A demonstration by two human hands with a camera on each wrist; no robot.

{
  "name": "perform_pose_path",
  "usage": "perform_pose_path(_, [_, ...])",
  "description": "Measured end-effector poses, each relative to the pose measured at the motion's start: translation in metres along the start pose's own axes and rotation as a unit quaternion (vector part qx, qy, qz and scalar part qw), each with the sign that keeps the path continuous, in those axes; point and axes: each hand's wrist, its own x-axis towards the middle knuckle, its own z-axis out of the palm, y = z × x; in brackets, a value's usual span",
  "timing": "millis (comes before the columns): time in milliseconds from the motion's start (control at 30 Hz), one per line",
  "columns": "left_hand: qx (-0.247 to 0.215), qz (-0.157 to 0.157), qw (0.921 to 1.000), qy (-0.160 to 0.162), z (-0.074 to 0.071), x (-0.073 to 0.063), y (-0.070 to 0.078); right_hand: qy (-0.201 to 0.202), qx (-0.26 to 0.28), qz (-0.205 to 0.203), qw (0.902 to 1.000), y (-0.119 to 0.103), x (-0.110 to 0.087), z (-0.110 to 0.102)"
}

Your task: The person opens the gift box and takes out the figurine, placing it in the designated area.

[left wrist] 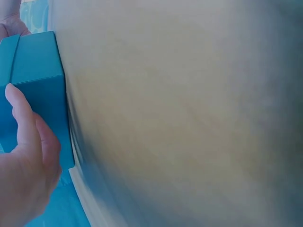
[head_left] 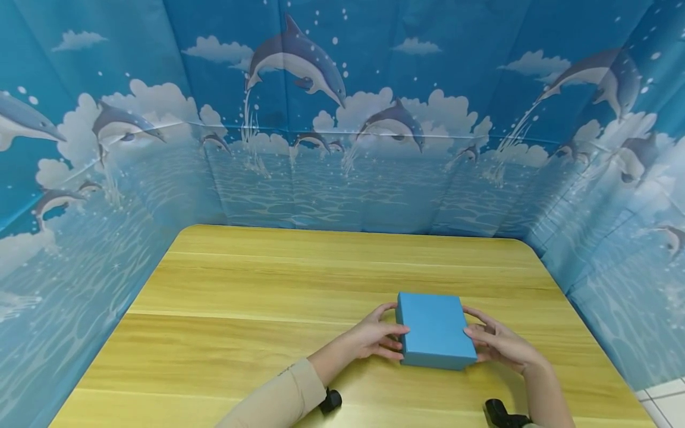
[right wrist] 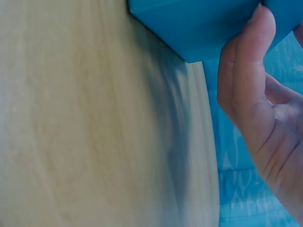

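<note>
A square blue box [head_left: 434, 326] with a flat, plain top is low over the right half of the table. My left hand [head_left: 373, 337] grips its left side, thumb at the top edge and fingers spread down the side wall. From the opposite side my right hand [head_left: 502, 343] holds it, its thumb also at the upper edge. A seam like a lid edge runs along the box [left wrist: 40, 59] in the left wrist view. In the right wrist view, fingers [right wrist: 253, 71] press against the side of the box [right wrist: 199, 26], and its bottom edge lies close to the tabletop.
The wood-grain table [head_left: 225, 356] has rounded far corners. A blue curtain [head_left: 321, 178] printed with dolphins and clouds hangs around its back and sides. Black wrist devices [head_left: 332, 401] show below the forearms. White floor tiles [head_left: 666, 395] appear at the lower right.
</note>
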Motion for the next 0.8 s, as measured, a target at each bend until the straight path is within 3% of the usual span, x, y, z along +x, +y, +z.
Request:
perform_pose_path(200, [0.001, 0.004, 1.0000, 0.000, 0.002, -0.003, 0.006, 0.016, -0.014, 0.001, 0.9998, -0.006, -0.002, 0.001])
perform_pose_path(467, [-0.001, 0.006, 1.0000, 0.003, 0.006, -0.008, 0.015, -0.024, 0.005, -0.045, 0.9987, -0.015, -0.005, -0.002])
perform_pose_path(800, [0.001, 0.020, 0.9998, -0.009, 0.009, -0.013, 0.026, 0.031, -0.057, -0.078, 0.9948, -0.024, -0.010, 0.003])
